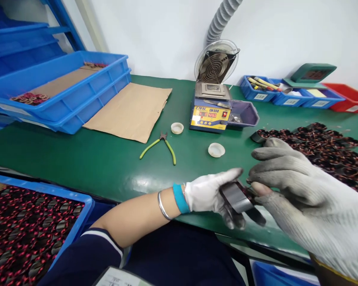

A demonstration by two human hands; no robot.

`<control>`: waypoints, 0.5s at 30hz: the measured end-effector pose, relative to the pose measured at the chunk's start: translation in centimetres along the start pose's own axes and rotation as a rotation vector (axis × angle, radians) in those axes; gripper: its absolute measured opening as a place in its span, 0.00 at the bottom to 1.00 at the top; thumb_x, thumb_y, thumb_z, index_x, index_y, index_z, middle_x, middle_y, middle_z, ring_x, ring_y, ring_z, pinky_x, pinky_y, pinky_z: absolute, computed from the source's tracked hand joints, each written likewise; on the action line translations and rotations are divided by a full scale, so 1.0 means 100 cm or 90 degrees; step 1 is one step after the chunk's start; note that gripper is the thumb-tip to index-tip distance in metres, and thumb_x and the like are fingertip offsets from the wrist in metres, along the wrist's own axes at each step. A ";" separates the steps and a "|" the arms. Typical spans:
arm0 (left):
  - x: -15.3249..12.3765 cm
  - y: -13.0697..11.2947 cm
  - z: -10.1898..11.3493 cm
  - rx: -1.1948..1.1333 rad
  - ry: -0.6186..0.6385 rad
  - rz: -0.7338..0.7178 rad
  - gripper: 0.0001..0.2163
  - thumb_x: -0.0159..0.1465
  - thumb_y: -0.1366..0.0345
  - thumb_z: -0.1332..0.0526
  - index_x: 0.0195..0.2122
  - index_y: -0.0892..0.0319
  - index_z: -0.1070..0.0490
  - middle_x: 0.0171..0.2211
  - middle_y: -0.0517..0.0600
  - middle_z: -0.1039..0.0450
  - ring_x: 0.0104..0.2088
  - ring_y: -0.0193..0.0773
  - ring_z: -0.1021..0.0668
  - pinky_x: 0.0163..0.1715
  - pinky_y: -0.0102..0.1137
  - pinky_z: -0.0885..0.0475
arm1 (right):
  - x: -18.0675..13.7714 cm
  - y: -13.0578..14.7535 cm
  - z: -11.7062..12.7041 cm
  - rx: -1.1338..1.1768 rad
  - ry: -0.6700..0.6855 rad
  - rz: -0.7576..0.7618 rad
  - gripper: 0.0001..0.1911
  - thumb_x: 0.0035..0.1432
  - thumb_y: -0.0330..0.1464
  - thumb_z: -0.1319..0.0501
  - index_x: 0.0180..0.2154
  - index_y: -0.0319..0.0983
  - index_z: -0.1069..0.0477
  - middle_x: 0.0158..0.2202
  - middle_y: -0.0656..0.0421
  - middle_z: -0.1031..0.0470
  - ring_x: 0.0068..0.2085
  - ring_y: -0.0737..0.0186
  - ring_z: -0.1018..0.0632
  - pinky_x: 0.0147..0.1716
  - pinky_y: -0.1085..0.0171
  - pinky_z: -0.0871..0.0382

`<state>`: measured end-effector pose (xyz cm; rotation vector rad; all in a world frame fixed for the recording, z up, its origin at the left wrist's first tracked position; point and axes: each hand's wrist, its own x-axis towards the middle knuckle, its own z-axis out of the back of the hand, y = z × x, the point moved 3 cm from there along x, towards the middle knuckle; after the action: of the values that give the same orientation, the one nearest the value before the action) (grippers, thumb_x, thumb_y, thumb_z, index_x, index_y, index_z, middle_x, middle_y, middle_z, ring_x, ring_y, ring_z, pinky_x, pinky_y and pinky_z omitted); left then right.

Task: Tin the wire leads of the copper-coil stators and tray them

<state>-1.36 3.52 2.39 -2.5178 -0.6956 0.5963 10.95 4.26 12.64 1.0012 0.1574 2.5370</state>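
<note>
A motor stator [238, 198], a short steel cylinder with dark copper windings at its end, lies on its side in my left hand [210, 192]. The white glove with dark fingertips wraps around it from behind and below. At the stator's right end, my right hand [298, 190] pinches what looks like one of its wire ends between forefinger and a bare thumb tip; the fingers partly hide that spot. Both hands are over the front edge of the green table. Many similar stators [325, 147] stand grouped to the right, behind my right hand.
Green-handled cutters [162, 147] lie open near two small white dishes [177, 128]. Behind are a solder pot [210, 115] with a fan, a purple tray [246, 113] and blue bins [258, 93]. Cardboard [131, 111] and blue crates [104, 87] are left; a stator-filled crate [88, 202] sits lower left.
</note>
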 end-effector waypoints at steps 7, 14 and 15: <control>-0.008 -0.009 -0.013 -0.048 -0.121 -0.257 0.10 0.63 0.59 0.35 0.38 0.59 0.28 0.30 0.51 0.24 0.24 0.37 0.21 0.24 0.30 0.27 | -0.030 -0.024 0.011 0.133 -0.442 -0.313 0.05 0.57 0.34 0.34 0.28 0.44 0.24 0.31 0.56 0.25 0.42 0.51 0.19 0.51 0.46 0.27; -0.011 -0.004 -0.019 -0.088 -0.328 -0.445 0.11 0.59 0.70 0.34 0.44 0.61 0.27 0.36 0.49 0.28 0.38 0.37 0.24 0.51 0.37 0.28 | -0.055 -0.020 -0.046 -0.053 -0.104 -0.338 0.25 0.52 0.42 0.32 0.51 0.42 0.26 0.49 0.49 0.21 0.49 0.43 0.19 0.46 0.46 0.21; -0.012 -0.003 -0.020 -0.088 -0.340 -0.443 0.11 0.59 0.71 0.34 0.43 0.61 0.27 0.35 0.48 0.29 0.37 0.37 0.25 0.53 0.37 0.29 | -0.057 -0.019 -0.055 -0.049 -0.069 -0.353 0.28 0.52 0.42 0.33 0.54 0.41 0.28 0.50 0.48 0.22 0.50 0.43 0.19 0.47 0.46 0.21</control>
<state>-1.36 2.48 4.51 -2.0085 -1.7481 0.9683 11.59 3.88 4.51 0.9101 0.2638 1.9686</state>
